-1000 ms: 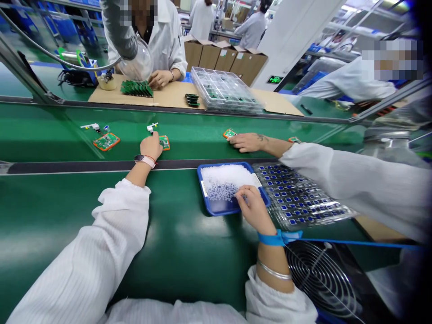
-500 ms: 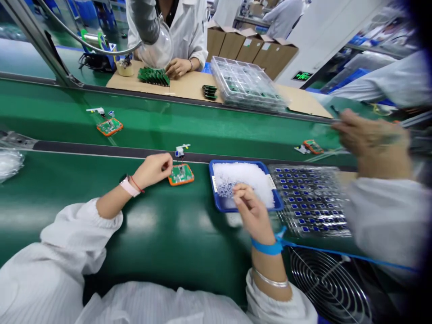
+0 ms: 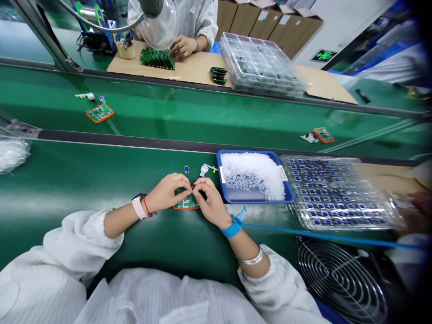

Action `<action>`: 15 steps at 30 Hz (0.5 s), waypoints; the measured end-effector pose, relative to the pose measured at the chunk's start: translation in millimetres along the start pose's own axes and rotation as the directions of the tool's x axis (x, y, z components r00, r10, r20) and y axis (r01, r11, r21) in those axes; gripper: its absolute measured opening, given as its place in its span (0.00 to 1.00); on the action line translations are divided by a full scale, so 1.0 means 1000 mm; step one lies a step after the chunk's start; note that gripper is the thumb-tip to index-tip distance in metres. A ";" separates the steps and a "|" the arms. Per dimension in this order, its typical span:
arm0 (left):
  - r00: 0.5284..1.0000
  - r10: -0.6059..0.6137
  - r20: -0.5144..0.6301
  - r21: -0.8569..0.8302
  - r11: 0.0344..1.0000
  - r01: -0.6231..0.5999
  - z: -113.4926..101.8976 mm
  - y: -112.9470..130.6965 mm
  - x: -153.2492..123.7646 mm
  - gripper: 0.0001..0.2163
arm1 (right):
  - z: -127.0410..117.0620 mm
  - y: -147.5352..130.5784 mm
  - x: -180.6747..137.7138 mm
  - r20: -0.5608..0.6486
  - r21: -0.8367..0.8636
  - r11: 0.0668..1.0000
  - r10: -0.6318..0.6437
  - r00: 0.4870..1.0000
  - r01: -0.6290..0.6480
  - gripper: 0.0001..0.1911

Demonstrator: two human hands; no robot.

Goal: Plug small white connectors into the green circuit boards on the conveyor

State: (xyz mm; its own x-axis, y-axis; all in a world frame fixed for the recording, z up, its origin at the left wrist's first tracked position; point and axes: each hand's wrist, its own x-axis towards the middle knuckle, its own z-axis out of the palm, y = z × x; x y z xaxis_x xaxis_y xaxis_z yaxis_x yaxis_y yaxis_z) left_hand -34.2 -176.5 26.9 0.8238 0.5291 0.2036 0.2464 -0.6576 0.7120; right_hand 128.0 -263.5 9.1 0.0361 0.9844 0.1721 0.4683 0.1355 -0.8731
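My left hand [image 3: 170, 191] and my right hand [image 3: 212, 204] meet fingertip to fingertip over a green circuit board [image 3: 186, 204] in an orange frame. Both are closed in a pinch. Anything between the fingertips is too small to make out. My fingers hide the board's upper part. Just beyond it lie a small blue-faced part [image 3: 186, 169] and a white piece with a thin arm [image 3: 204, 170]. To the right of my right hand stands a blue tray [image 3: 259, 201] holding small white bits [image 3: 270, 173].
Clear plastic trays with rows of blue parts [image 3: 324, 193] adjoin the blue tray. A blue wrist cord [image 3: 303, 231] runs right above a fan grille [image 3: 340, 274]. Past the dark rail [image 3: 135, 140], two orange-framed boards lie on green surface. Someone works opposite beside a clear compartment box [image 3: 263, 67].
My right hand has left the blue tray and come left to the board, where it meets my left hand. The other person's hand at right has dropped toward the clear trays. The view has shifted.
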 end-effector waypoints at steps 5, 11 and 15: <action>0.998 -0.055 -0.027 -0.036 0.998 0.054 0.004 -0.005 -0.002 0.05 | 0.006 0.000 0.001 -0.005 -0.066 0.998 -0.001 1.000 0.001 0.06; 0.990 -0.141 -0.026 -0.027 0.990 0.140 0.006 -0.005 0.004 0.06 | 0.008 0.004 0.005 -0.037 -0.086 0.996 0.022 0.999 -0.025 0.07; 0.986 -0.166 0.020 -0.006 0.986 0.166 0.004 -0.005 0.010 0.06 | 0.011 0.004 0.007 -0.028 -0.111 0.993 0.036 0.999 -0.039 0.07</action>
State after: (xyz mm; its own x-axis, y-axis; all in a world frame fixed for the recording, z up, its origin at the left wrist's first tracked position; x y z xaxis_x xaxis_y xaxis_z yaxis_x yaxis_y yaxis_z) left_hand -25.7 -170.1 22.9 0.7814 0.6203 0.0691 0.3770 -0.5573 0.7398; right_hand 120.2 -254.7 1.6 0.0778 0.9852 0.1530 0.5613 0.0835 -0.8234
